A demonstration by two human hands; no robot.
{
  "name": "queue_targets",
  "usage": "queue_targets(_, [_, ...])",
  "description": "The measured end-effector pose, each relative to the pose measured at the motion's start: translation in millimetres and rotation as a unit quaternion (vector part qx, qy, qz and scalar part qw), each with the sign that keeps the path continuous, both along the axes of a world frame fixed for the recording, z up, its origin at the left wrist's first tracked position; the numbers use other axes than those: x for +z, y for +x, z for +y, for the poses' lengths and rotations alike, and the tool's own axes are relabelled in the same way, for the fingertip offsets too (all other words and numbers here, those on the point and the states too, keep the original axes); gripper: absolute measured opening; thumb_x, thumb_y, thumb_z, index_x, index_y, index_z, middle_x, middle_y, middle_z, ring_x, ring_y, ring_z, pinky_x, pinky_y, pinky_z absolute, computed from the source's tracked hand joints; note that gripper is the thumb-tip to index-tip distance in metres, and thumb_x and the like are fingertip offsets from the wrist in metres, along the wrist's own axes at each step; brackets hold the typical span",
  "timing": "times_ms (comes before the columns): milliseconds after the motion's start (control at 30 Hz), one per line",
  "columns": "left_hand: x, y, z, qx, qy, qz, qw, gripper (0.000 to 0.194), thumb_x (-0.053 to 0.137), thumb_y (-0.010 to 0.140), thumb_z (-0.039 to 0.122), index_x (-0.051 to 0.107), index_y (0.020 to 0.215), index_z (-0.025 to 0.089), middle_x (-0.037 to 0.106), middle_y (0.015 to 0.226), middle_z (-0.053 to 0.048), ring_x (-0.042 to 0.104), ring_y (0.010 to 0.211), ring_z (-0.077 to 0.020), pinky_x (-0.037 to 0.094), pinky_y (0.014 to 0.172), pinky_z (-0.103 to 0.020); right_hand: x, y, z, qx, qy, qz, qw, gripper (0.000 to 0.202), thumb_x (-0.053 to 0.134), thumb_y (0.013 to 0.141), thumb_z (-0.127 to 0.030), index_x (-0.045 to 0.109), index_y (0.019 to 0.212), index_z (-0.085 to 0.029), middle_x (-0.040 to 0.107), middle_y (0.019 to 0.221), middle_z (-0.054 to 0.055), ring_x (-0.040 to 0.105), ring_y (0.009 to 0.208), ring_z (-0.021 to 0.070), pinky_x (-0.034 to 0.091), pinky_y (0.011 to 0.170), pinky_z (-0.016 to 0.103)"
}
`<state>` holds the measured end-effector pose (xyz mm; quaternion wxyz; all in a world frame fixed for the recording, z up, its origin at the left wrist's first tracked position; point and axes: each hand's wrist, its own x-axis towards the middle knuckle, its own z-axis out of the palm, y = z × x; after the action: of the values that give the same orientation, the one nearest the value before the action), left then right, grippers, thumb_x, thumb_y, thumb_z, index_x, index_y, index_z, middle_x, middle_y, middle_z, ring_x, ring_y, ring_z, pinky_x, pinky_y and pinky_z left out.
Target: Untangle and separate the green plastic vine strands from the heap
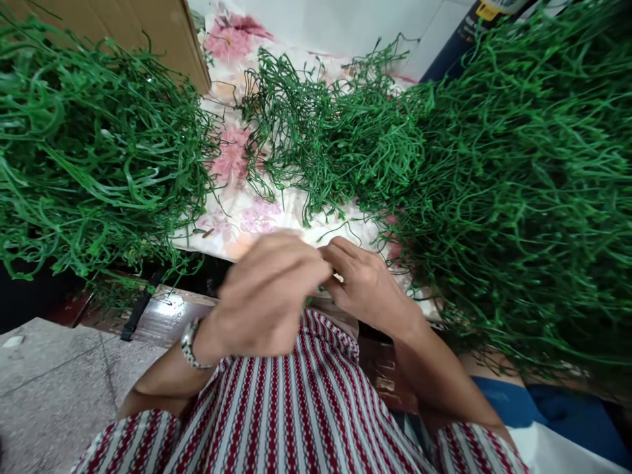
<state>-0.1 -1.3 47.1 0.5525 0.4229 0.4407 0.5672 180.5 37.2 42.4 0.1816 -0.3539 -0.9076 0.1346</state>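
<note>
In the head view my left hand (271, 293), smeared by motion, is closed with its fingers curled toward my right hand. My right hand (365, 283) is closed in a pinch, its fingertips meeting those of the left. A little green shows under the right thumb and looks like part of a green plastic stem; most of it is hidden by the fingers. Just beyond both hands, a loose heap of thin green plastic stems (340, 131) lies on a floral cloth (257, 214).
A big pile of green stems (538, 178) rises on the right, and another pile (99, 151) on the left overhangs the cloth's edge. Behind the left pile stands a cardboard box (148, 33). A dark blue cylinder (451, 49) leans at the back right. Tiled floor (59, 368) shows lower left.
</note>
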Motion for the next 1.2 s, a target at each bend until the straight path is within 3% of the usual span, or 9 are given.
queue_targets(100, [-1.7,9,4,-0.042,0.135,0.233,0.962,0.026,0.060,0.073,0.013,0.065,0.098,0.019,0.064,0.101,-0.007,0.053,0.102,-0.0232,0.036,0.094,-0.039,0.7,-5,-1,0.013,0.014,0.040,0.999,0.006,0.046,0.084,-0.015,0.049,0.089,-0.016,0.055,0.080,0.005,0.053,0.073,0.0162,0.044,0.064,0.028])
queue_targets(200, [-12.8,8,16,-0.098,0.177,0.372,0.906,0.013,0.050,0.081,0.013,0.062,0.078,0.016,0.060,0.075,-0.003,0.053,0.075,-0.0167,0.040,0.072,-0.030,0.4,-4,-2,0.019,-0.004,0.078,0.997,0.012,0.052,0.084,-0.017,0.048,0.095,-0.016,0.058,0.086,0.005,0.056,0.077,0.0151,0.047,0.069,0.027])
queue_targets(333, [-24.1,1,18,-0.044,0.141,0.302,0.942,0.017,0.048,0.085,0.019,0.058,0.073,0.015,0.052,0.065,0.000,0.048,0.061,-0.0105,0.037,0.059,-0.023,-4.4,4,-2,0.000,-0.042,0.107,0.993,0.032,0.061,0.082,-0.031,0.049,0.108,-0.016,0.061,0.100,0.007,0.058,0.091,0.0181,0.047,0.080,0.030])
queue_targets(400, [-25.2,-1,16,-0.026,0.118,0.273,0.955,0.016,0.049,0.086,0.021,0.058,0.075,0.014,0.052,0.065,0.001,0.047,0.060,-0.0095,0.036,0.058,-0.021,-8.5,9,-2,-0.018,-0.065,0.128,0.990,0.028,0.060,0.083,-0.030,0.052,0.106,-0.017,0.062,0.098,0.006,0.059,0.091,0.0170,0.047,0.080,0.029])
queue_targets(533, [-23.3,-2,14,-0.075,0.107,0.240,0.962,0.016,0.052,0.084,0.024,0.060,0.076,0.014,0.055,0.067,0.000,0.050,0.062,-0.0104,0.038,0.058,-0.022,-13.8,12,-2,-0.035,-0.088,0.192,0.977,0.018,0.058,0.085,-0.023,0.056,0.101,-0.016,0.063,0.091,0.004,0.060,0.084,0.0133,0.047,0.076,0.025])
queue_targets(700, [-22.5,3,15,-0.109,0.110,0.271,0.950,0.007,0.057,0.080,0.018,0.062,0.077,0.015,0.060,0.070,-0.002,0.055,0.067,-0.0123,0.042,0.064,-0.023,-12.7,10,-1,0.001,-0.067,0.193,0.979,0.021,0.057,0.084,-0.022,0.054,0.105,-0.016,0.062,0.091,0.004,0.059,0.084,0.0142,0.047,0.075,0.027])
queue_targets(933, [-28.6,4,10,-0.035,0.172,0.257,0.950,0.004,0.057,0.079,0.013,0.060,0.077,0.016,0.054,0.077,-0.003,0.052,0.078,-0.0141,0.041,0.071,-0.025,-19.2,3,0,-0.092,0.105,0.232,0.963,0.016,0.063,0.077,-0.020,0.055,0.091,-0.018,0.058,0.094,0.009,0.054,0.093,0.0220,0.046,0.082,0.040])
queue_targets(1100, [-31.1,5,7,-0.057,0.100,0.176,0.978,0.004,0.056,0.080,0.016,0.057,0.083,0.016,0.054,0.081,-0.003,0.052,0.076,-0.0133,0.041,0.069,-0.023,-24.2,1,-3,-0.063,0.069,0.250,0.964,0.017,0.059,0.080,-0.015,0.055,0.096,-0.019,0.060,0.083,0.005,0.057,0.081,0.0176,0.048,0.070,0.032])
queue_targets(1200, [-28.1,6,6,-0.087,0.068,0.195,0.975,0.015,0.053,0.080,0.014,0.056,0.095,0.017,0.056,0.085,-0.002,0.053,0.077,-0.0127,0.042,0.071,-0.023,-23.5,0,-4,-0.049,0.068,0.250,0.965,0.018,0.061,0.079,-0.014,0.055,0.095,-0.018,0.060,0.082,0.005,0.057,0.080,0.0172,0.049,0.069,0.031])
